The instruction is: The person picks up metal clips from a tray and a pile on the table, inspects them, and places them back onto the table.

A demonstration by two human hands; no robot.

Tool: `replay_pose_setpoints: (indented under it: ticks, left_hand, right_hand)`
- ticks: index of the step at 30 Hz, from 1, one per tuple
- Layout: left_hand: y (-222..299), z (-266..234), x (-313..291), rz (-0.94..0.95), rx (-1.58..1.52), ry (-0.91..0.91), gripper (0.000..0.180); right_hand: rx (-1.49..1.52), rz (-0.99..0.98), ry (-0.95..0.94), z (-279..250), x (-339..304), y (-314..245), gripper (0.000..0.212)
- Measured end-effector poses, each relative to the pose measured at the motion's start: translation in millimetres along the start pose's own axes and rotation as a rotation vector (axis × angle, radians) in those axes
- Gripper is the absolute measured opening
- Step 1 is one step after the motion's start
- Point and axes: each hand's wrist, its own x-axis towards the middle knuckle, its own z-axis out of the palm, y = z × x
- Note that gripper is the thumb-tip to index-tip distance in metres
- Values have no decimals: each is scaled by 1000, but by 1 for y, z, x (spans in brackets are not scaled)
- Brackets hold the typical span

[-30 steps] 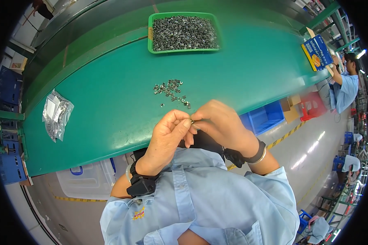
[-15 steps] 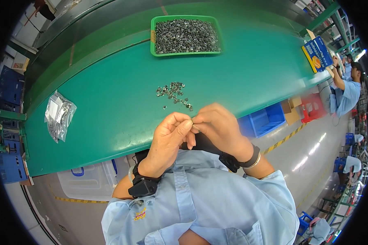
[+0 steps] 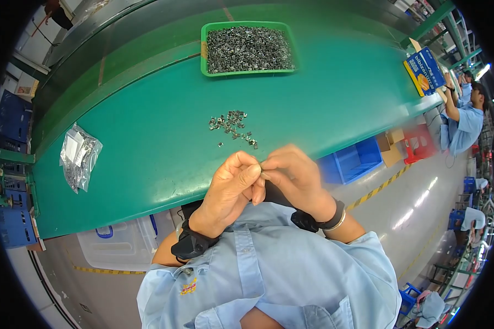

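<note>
"Silvery metal, I'd say, going by the loose pieces (image 3: 235, 118) lying just beyond the fingertips. What's being held?"

"One small dark piece (image 3: 262, 169), mostly hidden. The left hand (image 3: 228, 186) pinches it between thumb and forefinger, and the right hand (image 3: 299, 178) grips it from the other side, thumb against fingers."

"How would it handle?"

"Light and stiff, I expect; hard to crush, but perhaps slippery enough to skid. I'd take it by opposite edges, with the very tips. Its exact shape I can't tell."

"And around them?"

"Farther out past the fingers, a green tray (image 3: 251, 73) is heaped with similar bits (image 3: 250, 49); well off to their left, a clear plastic bag (image 3: 79, 156) lies on the green bench (image 3: 148, 120)."
</note>
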Motion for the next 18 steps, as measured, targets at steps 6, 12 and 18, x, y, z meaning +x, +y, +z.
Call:
replay_pose_setpoints:
  ticks: [6, 12, 18]
  left_hand:
    - [3, 8, -2, 17, 189, 109, 14]
    - [2, 7, -4, -49, -50, 38, 15]
    - [0, 4, -4, -63, -117, -3, 14]
  right_hand:
    - [-97, -43, 4, 1, -2, 5, 23]
    - [-32, -58, 55, 3, 2, 0, 18]
    - [9, -71, 32, 4, 1, 0, 16]
